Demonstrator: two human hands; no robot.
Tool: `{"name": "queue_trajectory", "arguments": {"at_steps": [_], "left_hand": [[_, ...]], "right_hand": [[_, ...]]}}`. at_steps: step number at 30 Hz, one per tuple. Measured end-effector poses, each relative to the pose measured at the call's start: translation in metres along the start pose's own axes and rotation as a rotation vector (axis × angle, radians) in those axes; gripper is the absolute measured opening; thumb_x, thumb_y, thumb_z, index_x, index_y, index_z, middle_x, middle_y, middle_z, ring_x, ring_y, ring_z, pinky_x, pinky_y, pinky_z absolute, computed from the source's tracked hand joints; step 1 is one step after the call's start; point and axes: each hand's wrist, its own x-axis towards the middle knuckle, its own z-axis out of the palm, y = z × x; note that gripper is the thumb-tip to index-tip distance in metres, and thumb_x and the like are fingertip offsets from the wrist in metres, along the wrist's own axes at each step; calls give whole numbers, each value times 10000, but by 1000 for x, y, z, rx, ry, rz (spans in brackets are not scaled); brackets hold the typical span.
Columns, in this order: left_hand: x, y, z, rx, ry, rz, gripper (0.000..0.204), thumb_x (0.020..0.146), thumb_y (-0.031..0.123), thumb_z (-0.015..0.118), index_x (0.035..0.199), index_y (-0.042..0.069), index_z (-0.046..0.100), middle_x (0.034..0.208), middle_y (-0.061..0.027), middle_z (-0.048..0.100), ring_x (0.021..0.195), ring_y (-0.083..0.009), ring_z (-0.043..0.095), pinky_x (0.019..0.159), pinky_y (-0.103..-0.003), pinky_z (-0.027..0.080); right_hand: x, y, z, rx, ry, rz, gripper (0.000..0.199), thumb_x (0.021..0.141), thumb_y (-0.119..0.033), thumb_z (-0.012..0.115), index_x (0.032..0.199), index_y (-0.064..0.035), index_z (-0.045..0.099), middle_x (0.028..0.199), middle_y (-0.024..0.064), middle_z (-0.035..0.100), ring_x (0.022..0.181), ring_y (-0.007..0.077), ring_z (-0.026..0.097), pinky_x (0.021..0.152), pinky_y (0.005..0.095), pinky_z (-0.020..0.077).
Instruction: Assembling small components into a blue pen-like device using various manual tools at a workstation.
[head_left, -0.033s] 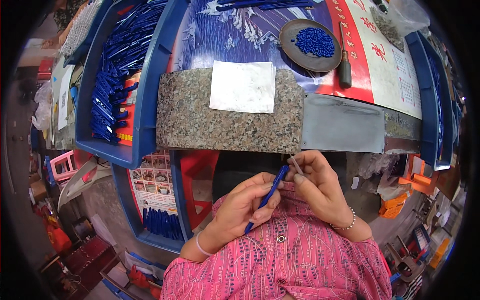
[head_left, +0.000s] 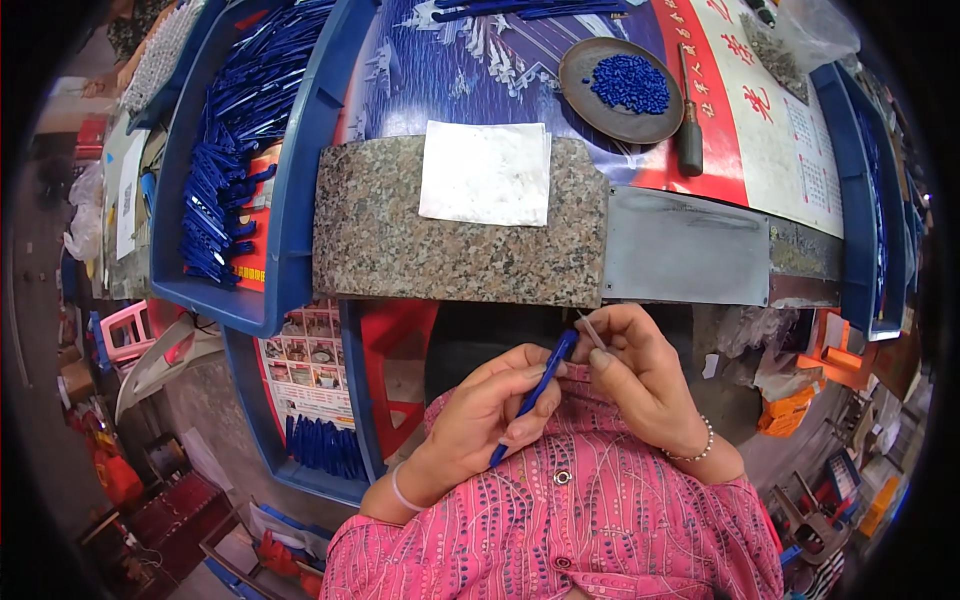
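Observation:
In front of my pink patterned shirt, my left hand [head_left: 490, 410] is closed around a slim blue pen [head_left: 540, 388], which slants with its upper end toward the right. My right hand [head_left: 645, 375] pinches a thin, pale, translucent stick [head_left: 595, 340] between thumb and fingers, close to the pen's upper end. Whether the stick touches the pen is too small to tell. Ahead of both hands lies a speckled stone slab [head_left: 380, 240] with folded white paper [head_left: 485, 175] on it.
A blue tray [head_left: 290, 220] of blue pen parts stands at the left; a lower blue tray [head_left: 262, 425] holds several more. On the table, a round dish [head_left: 580, 85] holds small blue pieces beside a screwdriver [head_left: 690, 150]. Another blue tray [head_left: 860, 250] stands far right.
My right hand and the pale stick have shifted very slightly. My left hand and the pen have stayed in place.

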Motion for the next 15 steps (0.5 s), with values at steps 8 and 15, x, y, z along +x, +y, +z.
{"name": "queue_trajectory", "arguments": {"at_steps": [8,15], "left_hand": [[2,-6,-1,100,70,138,152,941,119,402,1020,17,481,701,-72,524,434,-70,392,372,-186,305],[1,-10,0,494,115,380,121,916,62,454,1033,30,452,774,-48,563,513,-57,467,461,-173,373]], "right_hand": [[-17,-12,2,-515,-2,-161,209,840,0,558,1044,11,512,888,102,585,761,158,618,688,265,494],[-17,-21,2,-660,-38,-304,192,773,10,611,953,-11,548,824,117,574,684,197,619,610,254,479]]}}
